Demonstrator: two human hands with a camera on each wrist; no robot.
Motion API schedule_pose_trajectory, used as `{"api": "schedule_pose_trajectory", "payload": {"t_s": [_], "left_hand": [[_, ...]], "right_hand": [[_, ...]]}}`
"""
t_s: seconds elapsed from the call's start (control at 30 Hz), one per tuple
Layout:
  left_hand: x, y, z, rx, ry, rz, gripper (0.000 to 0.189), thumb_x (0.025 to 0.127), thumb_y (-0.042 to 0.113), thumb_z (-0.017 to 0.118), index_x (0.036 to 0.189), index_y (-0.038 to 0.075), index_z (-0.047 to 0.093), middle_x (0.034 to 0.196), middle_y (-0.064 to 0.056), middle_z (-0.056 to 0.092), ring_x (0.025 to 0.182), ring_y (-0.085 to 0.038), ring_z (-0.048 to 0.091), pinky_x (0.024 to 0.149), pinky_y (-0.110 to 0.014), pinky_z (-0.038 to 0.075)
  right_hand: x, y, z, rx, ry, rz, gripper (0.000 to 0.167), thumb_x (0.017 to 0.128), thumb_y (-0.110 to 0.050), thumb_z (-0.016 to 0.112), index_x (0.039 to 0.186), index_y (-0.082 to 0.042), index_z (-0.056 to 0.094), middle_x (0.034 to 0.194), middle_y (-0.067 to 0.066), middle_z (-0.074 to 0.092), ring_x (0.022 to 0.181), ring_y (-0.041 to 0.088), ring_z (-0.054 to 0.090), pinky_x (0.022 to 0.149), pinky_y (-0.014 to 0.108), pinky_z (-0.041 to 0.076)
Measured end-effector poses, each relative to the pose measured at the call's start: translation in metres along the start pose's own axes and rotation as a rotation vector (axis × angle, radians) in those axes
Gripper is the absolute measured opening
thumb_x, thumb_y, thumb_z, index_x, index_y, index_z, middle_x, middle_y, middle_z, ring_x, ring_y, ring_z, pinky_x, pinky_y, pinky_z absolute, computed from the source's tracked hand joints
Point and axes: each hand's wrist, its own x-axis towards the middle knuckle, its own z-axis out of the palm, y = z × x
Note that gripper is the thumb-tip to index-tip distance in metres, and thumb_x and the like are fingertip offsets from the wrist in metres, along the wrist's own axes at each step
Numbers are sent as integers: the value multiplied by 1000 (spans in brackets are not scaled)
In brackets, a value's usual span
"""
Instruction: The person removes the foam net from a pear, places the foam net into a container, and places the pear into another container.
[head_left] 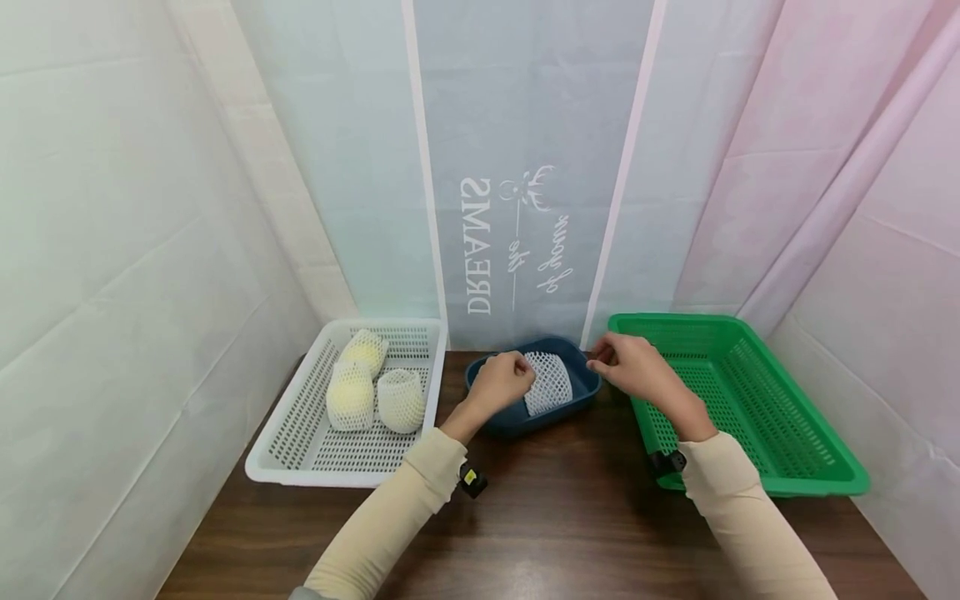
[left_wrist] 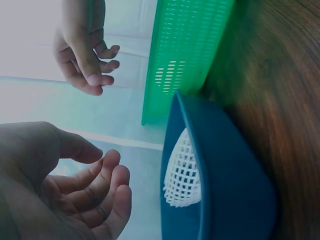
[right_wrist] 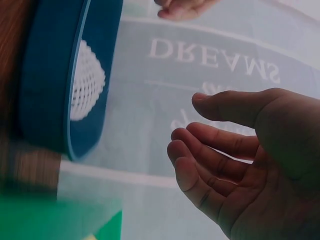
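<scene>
A white foam net sleeve lies inside a dark blue basin in the middle of the table; the wrist views show its meshed end below the rim. Over the basin's left part hovers my left hand, fingers loosely bent and holding nothing, the thumb near the index fingertip in the left wrist view. My right hand is between the basin's right end and the green basket. Its fingers are relaxed and slightly bent, with nothing between them in the right wrist view.
On the left stands a white basket holding three pale yellow round things in white foam nets. The dark wooden table runs along the front. A printed curtain hangs close behind the basin and baskets, and pale cloth hangs at both sides.
</scene>
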Motion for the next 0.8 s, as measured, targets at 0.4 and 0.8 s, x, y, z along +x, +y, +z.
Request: {"api": "schedule_pose_trajectory", "payload": {"t_s": [0.4,0.8], "left_hand": [[-6,-2,-17,31,27,8,19,106,20,60,110,12,77,96,-2,75,72,-11,62,71,-30,52],[-12,-6,-38,91,43,10,15,104,20,64,104,12,76,92,-2,75,72,-12,62,70,-31,52]], "right_hand": [[-3,-25,27,53,38,-76,19,102,-16,73,115,-2,71,98,10,77,89,23,73,77,44,61],[3,-54,59,119,51,-89,18,102,-15,72,114,-2,72,99,7,77,88,20,74,75,39,62]]}}
